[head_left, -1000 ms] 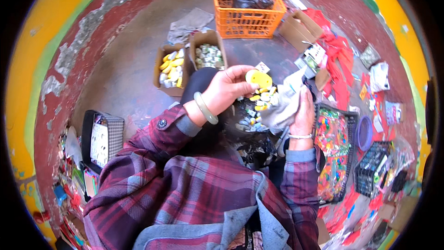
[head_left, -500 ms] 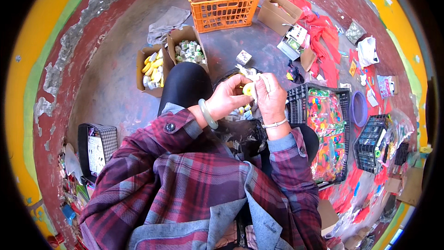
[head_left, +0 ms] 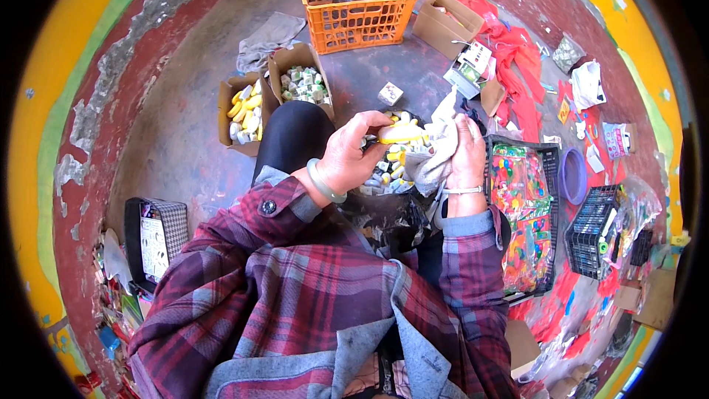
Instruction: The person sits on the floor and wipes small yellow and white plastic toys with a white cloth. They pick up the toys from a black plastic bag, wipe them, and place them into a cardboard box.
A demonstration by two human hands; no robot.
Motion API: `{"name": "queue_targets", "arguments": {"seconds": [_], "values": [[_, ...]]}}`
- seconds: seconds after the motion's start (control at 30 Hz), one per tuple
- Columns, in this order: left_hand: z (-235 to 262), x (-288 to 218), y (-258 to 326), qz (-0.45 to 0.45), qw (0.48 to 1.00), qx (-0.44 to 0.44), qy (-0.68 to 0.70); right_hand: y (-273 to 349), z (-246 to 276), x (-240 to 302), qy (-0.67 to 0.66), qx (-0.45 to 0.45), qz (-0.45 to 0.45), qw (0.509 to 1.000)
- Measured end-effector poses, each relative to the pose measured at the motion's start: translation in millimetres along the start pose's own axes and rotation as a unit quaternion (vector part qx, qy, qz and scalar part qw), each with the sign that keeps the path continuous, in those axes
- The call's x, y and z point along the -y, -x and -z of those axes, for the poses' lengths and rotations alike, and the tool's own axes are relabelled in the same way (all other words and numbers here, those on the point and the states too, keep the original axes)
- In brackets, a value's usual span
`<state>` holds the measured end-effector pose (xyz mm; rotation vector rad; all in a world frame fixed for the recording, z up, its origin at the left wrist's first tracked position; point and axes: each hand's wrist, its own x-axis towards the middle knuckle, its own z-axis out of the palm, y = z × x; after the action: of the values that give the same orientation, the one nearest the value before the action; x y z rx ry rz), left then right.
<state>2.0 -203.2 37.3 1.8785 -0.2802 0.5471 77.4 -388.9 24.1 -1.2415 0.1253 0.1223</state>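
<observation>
While the left hand (head_left: 353, 157) is curled partway shut, its fingertips pinch a small yellow plastic piece (head_left: 399, 134) held out over the lap. Right hand (head_left: 464, 157) is closed around a bunched grey cloth (head_left: 436, 154), which touches the yellow piece's right end. Both hands sit just above a dark container of mixed yellow and white small parts (head_left: 390, 170) in the lap; hands and cloth cover much of it. Pale bangle on left wrist, thin bracelet on right.

Floor, far side: two open cardboard boxes side by side, one with yellow pieces (head_left: 240, 109), one with pale green-white pieces (head_left: 301, 83), just beyond the left knee. Orange plastic crate (head_left: 357, 9) further out, near the top edge, dark bag inside. Small white cube (head_left: 390, 93) lies between crate and hands. Black crate of multicoloured small items (head_left: 521, 207) right beside the right forearm. Purple bowl (head_left: 574, 176) just past it. Red cloth (head_left: 517, 66) spread toward the far right.
</observation>
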Motion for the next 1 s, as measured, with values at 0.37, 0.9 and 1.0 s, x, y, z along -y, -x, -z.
{"name": "queue_targets", "arguments": {"seconds": [0.37,0.9,1.0], "values": [[17.6,-2.0,0.9,-0.205,0.97,0.054,-0.115,35.8,-28.3,-27.4,0.112,0.163,-0.004,0.98],[211.8,179.8,75.3,0.357,0.871,-0.301,-0.155,8.4,-14.2,-32.0,-0.001,0.046,-0.131,0.99],[224.5,221.6,91.3,0.495,0.823,-0.245,-0.131,3.5,-7.4,-42.3,-0.007,0.028,-0.112,0.993]]}}
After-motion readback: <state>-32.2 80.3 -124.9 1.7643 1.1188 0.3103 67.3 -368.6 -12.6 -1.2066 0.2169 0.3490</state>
